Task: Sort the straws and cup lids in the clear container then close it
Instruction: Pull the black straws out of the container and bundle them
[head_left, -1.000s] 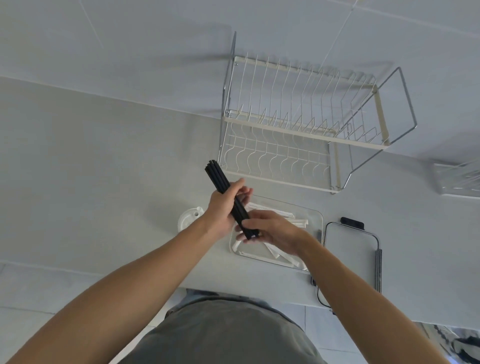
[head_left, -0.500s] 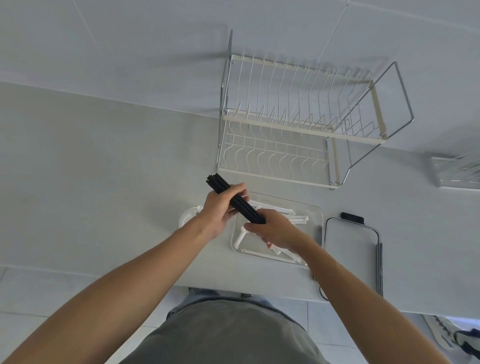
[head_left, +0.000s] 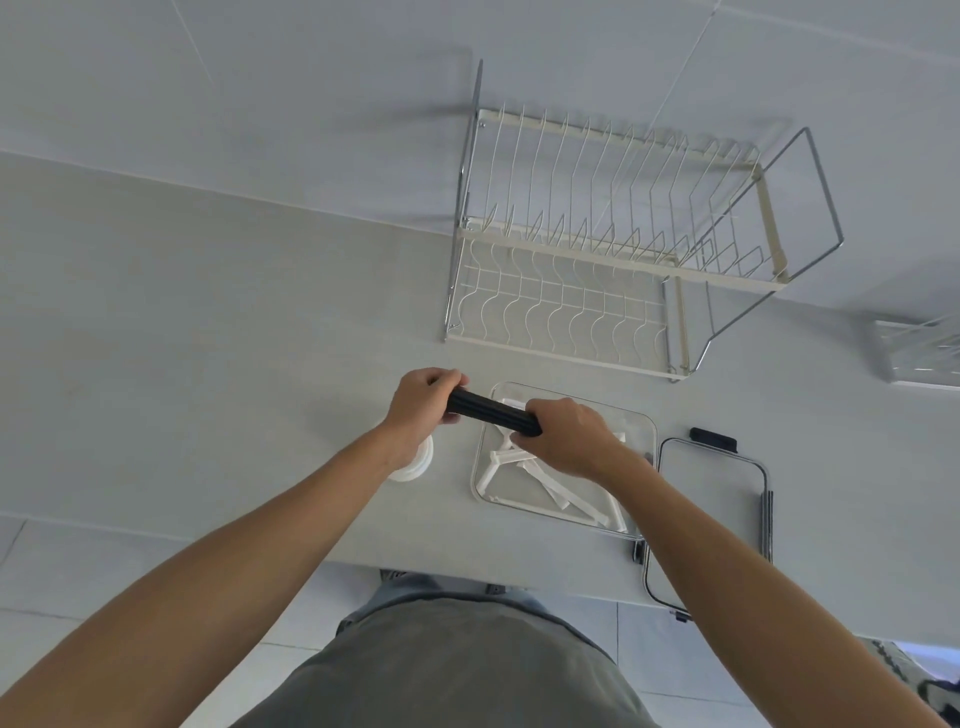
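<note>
A bundle of black straws lies nearly level between both hands, just above the left rim of the clear container. My left hand grips its left end and my right hand grips its right end. Inside the container lie several white straws, partly hidden by my right hand. A stack of white cup lids sits on the counter left of the container, mostly covered by my left wrist. The container's lid with black clips lies to its right.
A white wire dish rack stands on the counter behind the container. A clear wrapped object sits at the far right edge. The counter's front edge runs just below the container, and the lid overhangs it.
The black straw bundle has swung down from a steep tilt to nearly level. My left hand slid to its left end and my right hand moved to the right end, over the container.
</note>
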